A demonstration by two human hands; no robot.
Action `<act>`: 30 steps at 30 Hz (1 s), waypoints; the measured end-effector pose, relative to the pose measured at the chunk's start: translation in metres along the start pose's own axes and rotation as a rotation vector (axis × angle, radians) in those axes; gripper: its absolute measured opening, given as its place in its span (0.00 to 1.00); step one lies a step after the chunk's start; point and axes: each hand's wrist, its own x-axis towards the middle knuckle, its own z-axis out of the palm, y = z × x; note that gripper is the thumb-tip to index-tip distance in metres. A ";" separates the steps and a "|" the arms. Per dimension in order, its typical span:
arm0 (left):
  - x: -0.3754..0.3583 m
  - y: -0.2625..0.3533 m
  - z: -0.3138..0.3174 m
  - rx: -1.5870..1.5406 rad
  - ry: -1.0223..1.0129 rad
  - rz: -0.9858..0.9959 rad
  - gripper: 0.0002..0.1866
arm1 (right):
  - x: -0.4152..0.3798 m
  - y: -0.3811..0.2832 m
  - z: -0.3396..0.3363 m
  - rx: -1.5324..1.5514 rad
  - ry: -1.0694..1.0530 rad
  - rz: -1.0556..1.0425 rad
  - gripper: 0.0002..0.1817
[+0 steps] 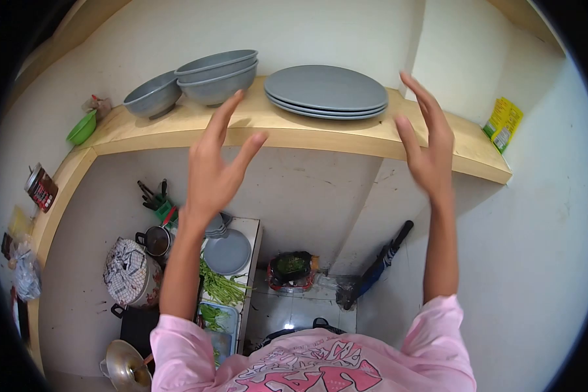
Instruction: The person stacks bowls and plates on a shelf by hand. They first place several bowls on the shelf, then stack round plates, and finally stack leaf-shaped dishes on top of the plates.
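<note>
A stack of several grey plates (326,88) lies on the wooden shelf (294,136). My left hand (217,166) is raised in front of the shelf edge, thumb and fingers apart, holding nothing. It is nearest to two stacked grey bowls (217,81), tilted, with its fingertips just in front of them. Left of those sits another grey bowl (153,96). On the other side, my right hand (430,144) is up beside the right end of the plates, also with thumb and fingers apart and nothing in it.
Below the shelf, a counter (251,242) bears a grey plate (227,251), leafy greens (222,285) and a blue tray (225,326). A pot with a checked cloth (127,271) is at left. An umbrella (379,264) leans against the wall. A yellow packet (503,123) stands at the shelf's right end.
</note>
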 end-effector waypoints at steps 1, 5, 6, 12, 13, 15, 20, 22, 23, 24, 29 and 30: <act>-0.021 -0.006 -0.005 -0.060 0.093 0.036 0.29 | -0.023 -0.012 0.009 0.097 0.073 -0.003 0.28; -0.125 -0.060 -0.019 -0.051 0.300 -0.109 0.17 | -0.137 -0.047 0.071 0.344 -0.061 0.169 0.15; -0.152 -0.073 -0.022 -0.036 0.306 -0.228 0.16 | -0.161 -0.057 0.091 0.372 -0.177 0.262 0.14; -0.311 -0.136 -0.054 0.077 0.243 -0.649 0.13 | -0.353 -0.073 0.206 0.673 -0.576 0.870 0.12; -0.333 -0.140 -0.060 0.038 0.260 -0.700 0.13 | -0.375 -0.081 0.215 0.734 -0.609 0.909 0.12; -0.380 -0.148 -0.073 0.040 0.259 -0.788 0.13 | -0.413 -0.105 0.215 0.804 -0.675 0.997 0.12; -0.484 -0.156 -0.082 -0.019 0.254 -1.103 0.14 | -0.441 -0.131 0.236 0.830 -0.798 1.122 0.11; -0.510 -0.151 -0.079 -0.072 0.217 -1.186 0.14 | -0.445 -0.135 0.244 0.790 -0.829 1.123 0.11; -0.520 -0.149 -0.078 -0.102 0.196 -1.206 0.14 | -0.447 -0.137 0.248 0.790 -0.840 1.138 0.11; -0.527 -0.148 -0.078 -0.133 0.175 -1.221 0.15 | -0.450 -0.138 0.253 0.790 -0.845 1.149 0.11; -0.545 -0.171 -0.075 -0.177 0.130 -1.270 0.15 | -0.462 -0.128 0.290 0.782 -0.928 1.202 0.13; -0.545 -0.179 -0.073 -0.170 0.122 -1.273 0.15 | -0.473 -0.120 0.302 0.789 -0.939 1.219 0.14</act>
